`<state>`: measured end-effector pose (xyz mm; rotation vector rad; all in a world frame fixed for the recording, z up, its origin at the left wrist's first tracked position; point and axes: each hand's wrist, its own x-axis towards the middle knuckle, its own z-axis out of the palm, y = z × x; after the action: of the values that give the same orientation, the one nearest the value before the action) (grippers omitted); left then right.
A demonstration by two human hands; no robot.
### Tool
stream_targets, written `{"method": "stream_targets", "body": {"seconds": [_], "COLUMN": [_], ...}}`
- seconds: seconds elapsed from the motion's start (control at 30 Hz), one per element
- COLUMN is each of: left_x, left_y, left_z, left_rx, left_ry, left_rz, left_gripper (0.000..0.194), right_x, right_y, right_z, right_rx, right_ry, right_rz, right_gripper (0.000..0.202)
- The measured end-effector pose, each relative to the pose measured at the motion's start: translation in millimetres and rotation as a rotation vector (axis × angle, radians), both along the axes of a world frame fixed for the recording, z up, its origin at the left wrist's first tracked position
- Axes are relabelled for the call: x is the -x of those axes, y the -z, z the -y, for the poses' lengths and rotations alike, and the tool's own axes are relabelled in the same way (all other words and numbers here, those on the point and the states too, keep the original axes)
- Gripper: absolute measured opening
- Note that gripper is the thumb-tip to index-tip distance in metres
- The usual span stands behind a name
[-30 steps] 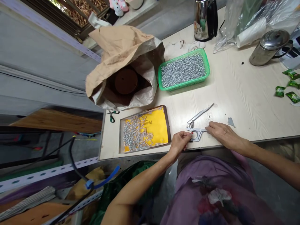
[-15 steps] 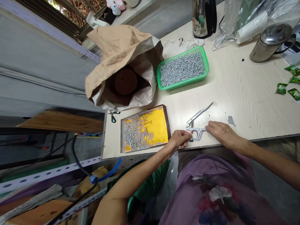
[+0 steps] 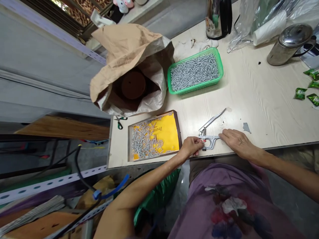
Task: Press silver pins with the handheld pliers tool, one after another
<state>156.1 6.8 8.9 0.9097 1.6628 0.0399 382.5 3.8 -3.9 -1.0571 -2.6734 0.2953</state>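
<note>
Grey metal snap-fastener pliers (image 3: 212,139) lie near the table's front edge, their long upper handle (image 3: 214,119) raised and a small spring and red bit at the jaws. My right hand (image 3: 235,140) grips the end of the lower handle with its fingertips. At the jaws, my left hand (image 3: 191,146) is closed in a pinch; what its fingertips hold is hidden. Left of it lies a shallow tray (image 3: 177,127) with a yellow base and loose small metal springs (image 3: 142,141). Farther back, a green plastic basket (image 3: 220,68) is full of similar small metal pieces (image 3: 195,73).
A large open paper sack (image 3: 129,43) stands at the back left, with small scissors (image 3: 120,124) below it. A glass kettle (image 3: 216,20), a steel jug (image 3: 284,49), plastic bags (image 3: 270,30) and green wrapped sweets (image 3: 300,93) occupy the right side of the table.
The view has shifted very slightly. Both hands and the pliers keep nearly the same position, the upper handle still raised.
</note>
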Motion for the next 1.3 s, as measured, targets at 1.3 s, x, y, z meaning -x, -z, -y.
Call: {"method": "stream_targets", "body": {"seconds": [1.3], "left_x": [-3], "left_y": [-12.1], "left_z": [5], "left_rx": [0.264], "left_ry": [-0.104], "left_rz": [0.122], "left_gripper": [0.023], "right_x": [5], "right_y": [9.3], "right_z": [11], "right_rx": [-0.131], "right_ry": [0.081], "right_rz": [0.016], "right_gripper": [0.029]}}
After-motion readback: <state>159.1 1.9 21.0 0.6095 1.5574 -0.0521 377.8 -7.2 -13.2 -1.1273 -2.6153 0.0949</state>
